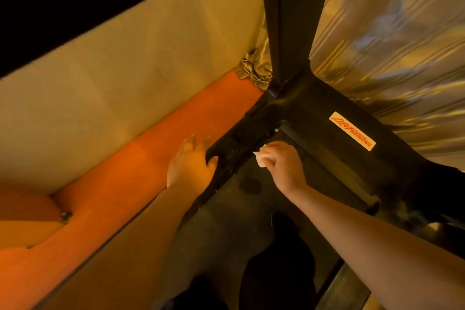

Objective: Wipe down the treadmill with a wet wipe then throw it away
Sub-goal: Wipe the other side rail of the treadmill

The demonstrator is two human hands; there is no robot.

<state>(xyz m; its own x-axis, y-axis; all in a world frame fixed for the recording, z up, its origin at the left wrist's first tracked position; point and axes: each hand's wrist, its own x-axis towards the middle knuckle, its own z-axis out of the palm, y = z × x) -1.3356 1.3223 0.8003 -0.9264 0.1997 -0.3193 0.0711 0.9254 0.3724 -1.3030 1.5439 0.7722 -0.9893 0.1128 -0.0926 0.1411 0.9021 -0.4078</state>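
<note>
The black treadmill fills the lower middle, with its dark belt (pixel 241 209), a left side rail (pixel 234 148) and a motor cover (pixel 327 118) bearing a white and red logo sticker (pixel 351 131). My right hand (pixel 284 166) grips a folded white wet wipe (pixel 260 157) and presses it where the belt meets the left rail near the front. My left hand (pixel 191 163) rests on the outer edge of that rail, fingers straight over the orange floor, thumb on the rail.
A black upright post (pixel 284 20) rises from the treadmill's front left corner. Shiny gold curtains (pixel 390 33) hang behind the motor cover. An orange floor strip (pixel 141 158) and a pale wall (pixel 125 83) run along the left. My dark-clad legs (pixel 276 272) stand on the belt.
</note>
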